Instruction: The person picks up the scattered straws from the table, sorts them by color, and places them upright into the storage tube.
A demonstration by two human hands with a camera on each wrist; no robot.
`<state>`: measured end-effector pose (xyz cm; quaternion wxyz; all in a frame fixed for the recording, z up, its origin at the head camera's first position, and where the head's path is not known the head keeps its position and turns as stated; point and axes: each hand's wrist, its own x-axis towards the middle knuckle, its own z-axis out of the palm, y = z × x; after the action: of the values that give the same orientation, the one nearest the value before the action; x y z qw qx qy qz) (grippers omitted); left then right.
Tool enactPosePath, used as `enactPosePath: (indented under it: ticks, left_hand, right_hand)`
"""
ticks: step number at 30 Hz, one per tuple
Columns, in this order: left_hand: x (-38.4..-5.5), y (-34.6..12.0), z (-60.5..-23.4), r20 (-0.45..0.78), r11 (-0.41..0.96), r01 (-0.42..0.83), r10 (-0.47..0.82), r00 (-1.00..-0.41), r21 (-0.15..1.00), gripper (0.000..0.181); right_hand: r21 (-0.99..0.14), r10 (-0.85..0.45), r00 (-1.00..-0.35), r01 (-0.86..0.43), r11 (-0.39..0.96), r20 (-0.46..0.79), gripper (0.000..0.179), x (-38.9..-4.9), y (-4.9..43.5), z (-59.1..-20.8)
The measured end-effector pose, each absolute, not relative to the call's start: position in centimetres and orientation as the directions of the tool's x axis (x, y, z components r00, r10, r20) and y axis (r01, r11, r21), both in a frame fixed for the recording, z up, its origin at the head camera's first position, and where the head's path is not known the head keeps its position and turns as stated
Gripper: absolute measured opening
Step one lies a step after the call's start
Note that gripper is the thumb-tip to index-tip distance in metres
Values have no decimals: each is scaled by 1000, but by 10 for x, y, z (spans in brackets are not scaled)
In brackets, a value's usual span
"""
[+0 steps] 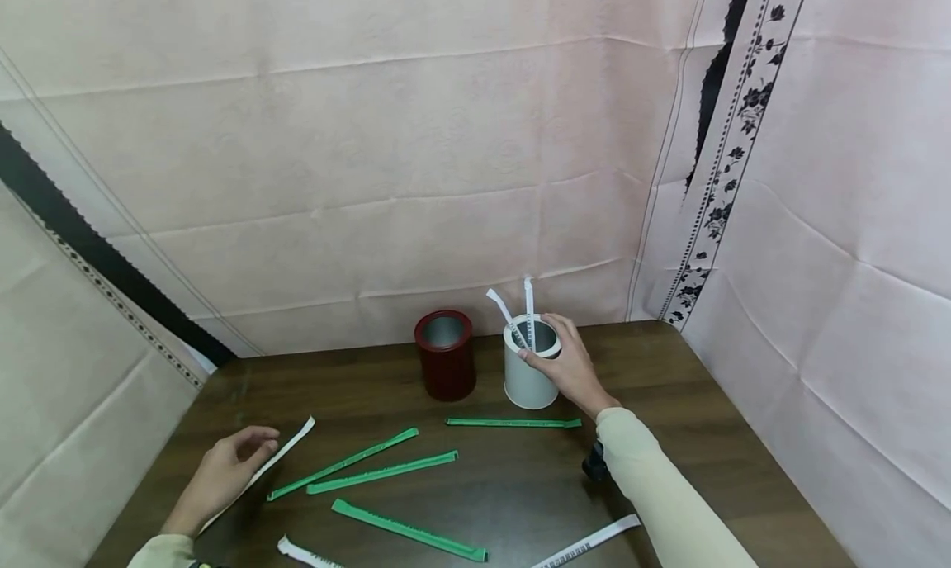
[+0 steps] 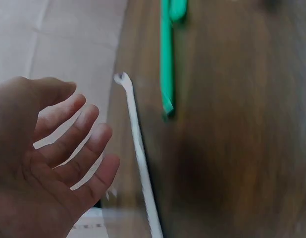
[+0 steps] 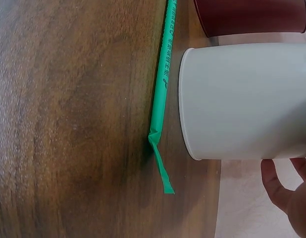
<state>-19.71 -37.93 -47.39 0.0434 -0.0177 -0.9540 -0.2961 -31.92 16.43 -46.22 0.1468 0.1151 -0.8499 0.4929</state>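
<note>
In the head view my right hand [image 1: 568, 366] grips the white cup [image 1: 529, 382] near its rim, thumb at the front and fingers round the right side. Two white paper-wrapped straws [image 1: 529, 304] stand in that cup, leaning apart. The right wrist view shows fingertips [image 3: 274, 186] right at the side of the white cup [image 3: 242, 101]. Over on the left, my left hand [image 1: 226, 473] hovers with loosely bent fingers beside a white wrapped straw [image 1: 297, 437]; nothing is in its palm in the left wrist view.
A dark red cup [image 1: 446, 366] stands left of the white one. Several green wrapped straws [image 1: 382, 471] lie across the wooden table [image 1: 669, 403], one just before the white cup. White straws [image 1: 587, 543] lie near the front. Pale cloth [image 1: 371, 163] hangs behind and at both sides.
</note>
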Motion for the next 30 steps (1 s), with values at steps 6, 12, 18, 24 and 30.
enactPosePath:
  ticks: [6, 12, 18, 24, 30]
  left_hand:
    - [-202, -400, -484, -59, 818, 2, 44, -997, 575, 43]
    - [-203, -410, -487, -96, 813, -23, 40, -995, 582, 48]
    - [-202, -407, -494, -93, 843, -24, 31, -995, 538, 41]
    - [-208, -394, -494, -50, 898, 0, 25, -998, 440, 12]
    - [-210, -386, -493, -64, 957, 64, 85, -994, 282, 6]
  right_hand:
    - [-795, -51, -926, -348, 497, 373, 84, -319, 166, -463]
    - [-792, -49, -926, -346, 503, 374, 84, -320, 166, -464]
    - [-782, -55, -926, -347, 517, 374, 84, -321, 166, -462]
    - [-788, -46, -927, -341, 512, 371, 84, -321, 166, -462]
    - [-795, -55, -931, -338, 505, 360, 87, -318, 166, -462]
